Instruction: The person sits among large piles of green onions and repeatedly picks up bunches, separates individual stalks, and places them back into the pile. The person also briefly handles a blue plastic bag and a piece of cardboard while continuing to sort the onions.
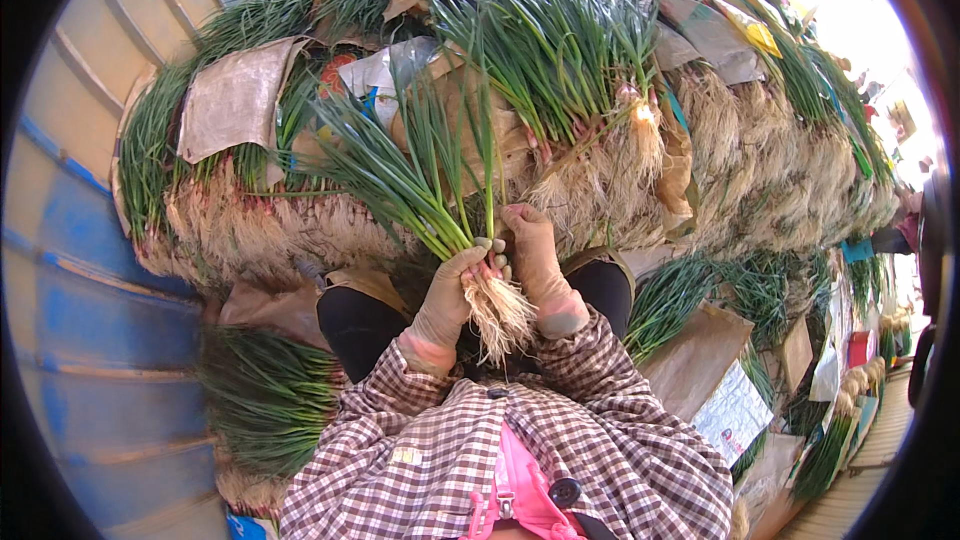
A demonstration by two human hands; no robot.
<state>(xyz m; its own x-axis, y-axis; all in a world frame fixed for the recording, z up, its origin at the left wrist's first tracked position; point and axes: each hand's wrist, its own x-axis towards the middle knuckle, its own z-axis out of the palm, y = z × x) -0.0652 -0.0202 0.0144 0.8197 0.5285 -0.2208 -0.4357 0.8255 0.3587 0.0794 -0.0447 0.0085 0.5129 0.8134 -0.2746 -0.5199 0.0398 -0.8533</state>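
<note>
My left hand [444, 300], in a thin soiled glove, grips a bunch of what looks like young green garlic [439, 214] around its reddish stem bases. The leaves fan up and away to the left. Below the fist hangs a tuft of pale roots [496, 315]. Against the bunch's right side is my gloved right hand [538, 270], its thumb and forefinger pinched together at a thin stalk [501, 172]. Its other fingers curl in beside the stems, partly hidden. Just beyond the hands, a larger loose bunch [555, 67] lies on the pile, roots towards me.
A long pile of rooted plants [772, 127] spans the far side, partly covered by sacking pieces [232, 101]. A ribbed blue-and-tan metal wall [112, 330] rises on the left. More bunches lie at left [270, 397] and right [667, 300], near a silvery sheet [731, 412].
</note>
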